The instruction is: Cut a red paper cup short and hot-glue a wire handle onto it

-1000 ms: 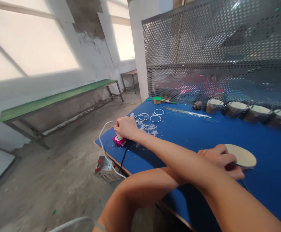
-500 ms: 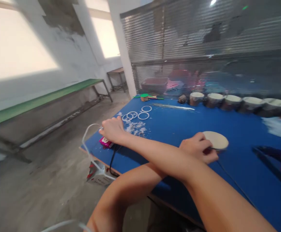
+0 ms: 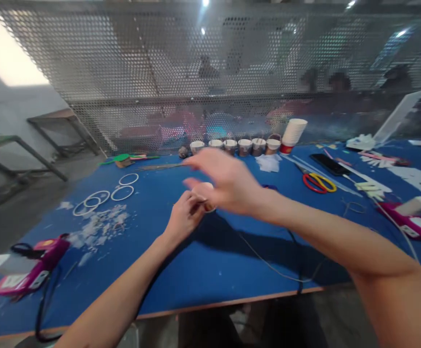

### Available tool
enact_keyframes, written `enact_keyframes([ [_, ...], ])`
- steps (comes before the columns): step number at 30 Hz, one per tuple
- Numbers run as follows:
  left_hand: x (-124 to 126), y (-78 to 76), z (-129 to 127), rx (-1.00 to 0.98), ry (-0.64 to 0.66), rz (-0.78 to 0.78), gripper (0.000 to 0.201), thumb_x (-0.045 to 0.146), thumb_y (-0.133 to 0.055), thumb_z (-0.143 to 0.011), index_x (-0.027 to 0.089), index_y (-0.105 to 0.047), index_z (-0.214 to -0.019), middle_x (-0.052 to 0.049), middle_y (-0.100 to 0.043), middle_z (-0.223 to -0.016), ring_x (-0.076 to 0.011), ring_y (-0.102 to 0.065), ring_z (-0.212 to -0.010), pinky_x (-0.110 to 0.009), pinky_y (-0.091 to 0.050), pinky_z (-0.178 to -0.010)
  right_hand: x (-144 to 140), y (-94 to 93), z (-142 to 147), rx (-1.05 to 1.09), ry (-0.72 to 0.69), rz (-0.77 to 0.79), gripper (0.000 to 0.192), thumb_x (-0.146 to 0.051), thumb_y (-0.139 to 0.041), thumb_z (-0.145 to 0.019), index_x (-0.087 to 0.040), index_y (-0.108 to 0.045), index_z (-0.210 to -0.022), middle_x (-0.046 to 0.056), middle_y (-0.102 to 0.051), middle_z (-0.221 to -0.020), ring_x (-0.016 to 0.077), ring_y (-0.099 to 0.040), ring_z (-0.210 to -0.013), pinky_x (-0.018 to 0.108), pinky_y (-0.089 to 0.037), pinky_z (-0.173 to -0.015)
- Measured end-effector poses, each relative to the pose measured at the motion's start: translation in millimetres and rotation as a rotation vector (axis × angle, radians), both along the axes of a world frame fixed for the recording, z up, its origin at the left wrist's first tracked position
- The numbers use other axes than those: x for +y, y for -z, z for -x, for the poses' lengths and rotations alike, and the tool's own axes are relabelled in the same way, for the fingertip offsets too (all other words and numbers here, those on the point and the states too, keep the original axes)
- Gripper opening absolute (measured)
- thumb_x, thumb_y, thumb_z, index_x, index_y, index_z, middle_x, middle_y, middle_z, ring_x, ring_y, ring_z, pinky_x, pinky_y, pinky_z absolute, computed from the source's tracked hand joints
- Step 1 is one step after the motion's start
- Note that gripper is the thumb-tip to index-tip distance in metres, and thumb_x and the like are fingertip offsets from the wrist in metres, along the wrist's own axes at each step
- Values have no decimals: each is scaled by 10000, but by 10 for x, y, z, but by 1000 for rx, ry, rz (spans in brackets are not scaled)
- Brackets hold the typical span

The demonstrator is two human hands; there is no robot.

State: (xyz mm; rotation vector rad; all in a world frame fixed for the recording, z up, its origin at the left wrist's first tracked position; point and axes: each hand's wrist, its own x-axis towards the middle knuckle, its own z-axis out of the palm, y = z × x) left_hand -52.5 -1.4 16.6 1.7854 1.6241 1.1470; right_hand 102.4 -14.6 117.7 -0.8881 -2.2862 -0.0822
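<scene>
My left hand (image 3: 184, 216) is closed around a small paper cup (image 3: 208, 189) over the middle of the blue table. Much of the cup is hidden by my fingers. My right hand (image 3: 228, 180), blurred by motion, hovers just above and right of the cup, its thumb and fingers stretched out and apart. Whether it touches the cup I cannot tell. A thin cord (image 3: 261, 258) runs from near the cup in a loop over the table to the right. At the left lies a magenta corded tool (image 3: 52, 251), which looks like a glue gun.
White rings (image 3: 122, 193) and paper scraps (image 3: 103, 227) lie left. Several dark-wrapped cups (image 3: 244, 147) line the back beside stacked paper cups (image 3: 294, 133). Scissors (image 3: 319, 183), a phone (image 3: 329, 164) and another magenta tool (image 3: 413, 221) lie right. A perforated metal screen (image 3: 181, 58) stands behind.
My right hand has left the magenta tool at the table's left and come back to the cup, so my arms are uncrossed. My left hand still holds the cup. The view has turned right.
</scene>
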Motion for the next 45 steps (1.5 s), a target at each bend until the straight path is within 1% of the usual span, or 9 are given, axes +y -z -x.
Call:
enact_keyframes([
  [5,-22,-19,-18,56,259,-139,196,254,-515,-821,184,-664,-714,-16,-585,-757,-136,-549,-672,-232,-462,-653,276,724,-1475,588,465,166,368,-512,-458,-866,-181,-579,-972,82,-648,-921,196,-591,-772,336,-492,-712],
  [8,-15,-26,-61,-35,253,0,234,318,-515,-827,183,-625,-671,-6,-572,-726,-125,-540,-614,-243,-462,-603,247,1033,-1750,425,537,542,378,-569,-489,-821,-202,-573,-846,55,-666,-818,201,-608,-730,318,-479,-676],
  [11,-8,-65,-129,-207,227,189,234,387,-565,-797,173,-637,-737,0,-579,-731,-121,-557,-561,-253,-481,-542,205,1169,-1671,138,575,721,373,-542,-648,-718,-194,-607,-849,100,-698,-910,254,-640,-811,309,-454,-672],
  [16,6,-179,-222,-276,196,282,292,439,-648,-729,148,-660,-711,-13,-565,-792,-118,-581,-551,-231,-480,-459,302,1214,-1442,185,520,819,123,-301,-559,-787,-188,-605,-768,81,-696,-750,241,-653,-718,285,-430,-608],
  [19,33,-241,-266,-245,195,281,292,432,-667,-709,142,-671,-676,-11,-555,-776,-107,-563,-522,-228,-472,-443,340,1189,-1387,355,475,814,85,-241,-520,-782,-191,-588,-770,57,-680,-719,205,-636,-663,272,-435,-587],
  [23,54,-261,-363,-242,221,268,246,378,-662,-729,143,-687,-660,-1,-552,-679,-106,-544,-528,-218,-465,-475,249,1137,-1292,843,210,915,158,-284,-526,-772,-177,-583,-872,17,-640,-682,160,-600,-577,264,-461,-550],
  [27,-20,-202,-539,-304,257,285,237,370,-646,-770,145,-704,-722,4,-555,-656,-107,-541,-535,-220,-466,-501,74,1128,-1142,1023,111,820,189,-339,-619,-754,-186,-557,-847,-15,-608,-705,126,-555,-585,256,-468,-585],
  [33,-196,-97,-732,-284,303,229,232,371,-644,-800,158,-728,-762,-13,-587,-727,-121,-580,-568,-243,-488,-556,-144,1177,-1043,996,-4,760,214,-305,-662,-792,-202,-521,-914,-31,-584,-774,119,-536,-664,236,-456,-626],
  [45,-270,-3,-764,-209,276,98,208,355,-631,-836,185,-720,-755,-8,-576,-736,-94,-536,-527,-202,-434,-468,-186,1259,-990,995,-14,734,113,-262,-619,-838,-204,-528,-870,-40,-580,-723,109,-530,-612,221,-447,-594],
])
